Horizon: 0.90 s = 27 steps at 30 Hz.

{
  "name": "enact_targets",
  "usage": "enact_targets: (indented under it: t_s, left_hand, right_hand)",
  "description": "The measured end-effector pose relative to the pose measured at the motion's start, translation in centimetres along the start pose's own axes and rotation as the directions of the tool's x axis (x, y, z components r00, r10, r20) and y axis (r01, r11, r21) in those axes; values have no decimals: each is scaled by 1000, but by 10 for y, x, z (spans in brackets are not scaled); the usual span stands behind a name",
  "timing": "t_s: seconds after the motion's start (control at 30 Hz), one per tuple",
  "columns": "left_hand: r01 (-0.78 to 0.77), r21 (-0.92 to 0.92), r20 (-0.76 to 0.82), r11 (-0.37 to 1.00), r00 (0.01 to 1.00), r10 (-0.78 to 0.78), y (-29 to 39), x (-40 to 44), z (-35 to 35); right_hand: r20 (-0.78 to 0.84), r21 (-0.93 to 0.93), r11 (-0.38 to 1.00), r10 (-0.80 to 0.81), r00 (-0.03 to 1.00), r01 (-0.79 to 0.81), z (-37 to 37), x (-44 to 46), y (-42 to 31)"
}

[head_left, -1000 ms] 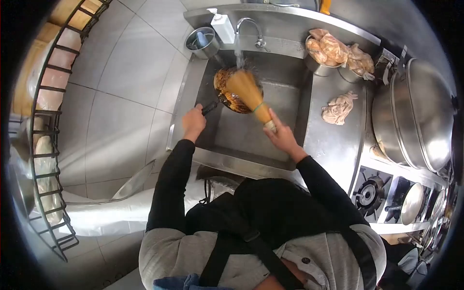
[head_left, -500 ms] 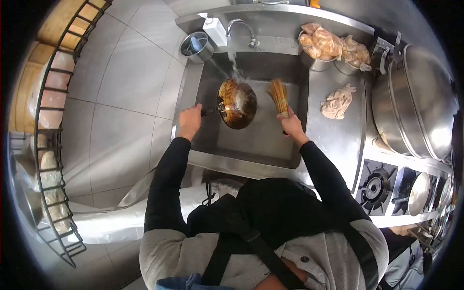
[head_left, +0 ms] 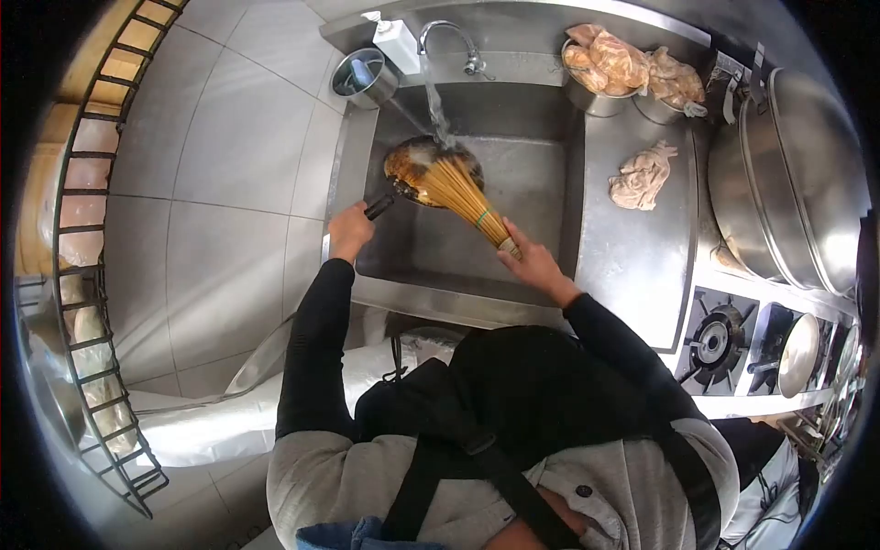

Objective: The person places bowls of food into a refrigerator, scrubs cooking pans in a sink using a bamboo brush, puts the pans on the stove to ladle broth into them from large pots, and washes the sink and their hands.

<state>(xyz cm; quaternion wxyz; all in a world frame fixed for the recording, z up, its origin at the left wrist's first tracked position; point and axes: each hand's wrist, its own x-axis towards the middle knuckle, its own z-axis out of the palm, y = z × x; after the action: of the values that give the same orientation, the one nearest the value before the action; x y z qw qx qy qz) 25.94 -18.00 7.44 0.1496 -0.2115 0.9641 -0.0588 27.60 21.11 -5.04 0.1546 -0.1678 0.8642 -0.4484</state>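
Over the steel sink (head_left: 422, 286), my left hand (head_left: 351, 233) is closed round the black handle of a brown, scorched pan (head_left: 403, 170). Water from the curved faucet (head_left: 446, 29) runs down onto the pan. My right hand (head_left: 534, 264) grips the bound end of a bamboo whisk brush (head_left: 469, 203). The brush's spread bristles lie over the pan and hide part of its surface.
A soap bottle (head_left: 396, 46) and a metal pot (head_left: 365, 78) stand at the sink's back left corner. Bagged food (head_left: 605, 62) fills containers at the back right, near a crumpled cloth (head_left: 643, 176). Farther right are large steel pans (head_left: 811, 183) and a burner (head_left: 717, 341).
Since half a second ago, the brush has moved left from the sink's right side onto the pan. The pan has shifted slightly up and left and turned.
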Motion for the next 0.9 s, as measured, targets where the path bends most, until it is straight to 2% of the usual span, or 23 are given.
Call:
enact_targets:
  t_s: [0.03, 0.13, 0.23, 0.27, 0.37, 0.43, 0.47, 0.57, 0.6, 0.63, 0.7, 0.8, 0.9]
  left_hand:
    - [0, 3, -3, 1000, 1000, 0, 1, -5, 3]
    - [40, -16, -29, 999, 999, -40, 0, -5, 2]
    - [81, -77, 7, 994, 997, -81, 7, -11, 0]
    - [83, -108, 22, 991, 996, -81, 11, -14, 0]
    - [46, -164, 58, 985, 998, -37, 21, -16, 12]
    - [6, -249, 32, 969, 999, 2, 22, -4, 25]
    - [-5, -308, 32, 951, 999, 16, 15, -9, 43]
    - [-81, -467, -63, 880, 996, 59, 9, 3, 119]
    - [-105, -518, -99, 849, 993, 62, 13, 0, 139]
    - [19, -693, 87, 720, 995, 58, 27, -8, 130]
    - [330, -857, 422, 396, 890, 173, 60, -33, 84]
    - [446, -876, 483, 186, 789, 380, 86, -49, 64]
    - [491, -861, 498, 133, 762, 414, 91, -67, 58]
  right_hand:
    - [39, -46, 999, 6, 999, -4, 2, 3, 3]
    - [18, 142, 907, 397, 918, -395, -15, 23, 11]
    - [-167, 158, 986, 84, 982, -57, -32, -1, -34]
    - [-220, 184, 975, -83, 972, 125, -21, -4, -37]
    - [49, -68, 997, 43, 998, -39, 2, 6, -10]
    - [83, 153, 901, 397, 914, -406, -9, 28, 6]
    - [154, 247, 776, 559, 814, -580, -10, 23, 13]
    - [-6, 308, 870, 407, 913, -386, -42, -4, 1]
    - [79, 501, 775, 401, 912, -384, -48, -10, -3]
    - [46, 569, 756, 365, 930, -324, -50, -12, -4]
    - [-33, 697, 690, 300, 953, -193, -51, -17, -6]
    - [-84, 759, 643, 251, 964, -102, -83, -13, -26]
    - [-137, 708, 705, 202, 970, -47, -124, 19, -51]
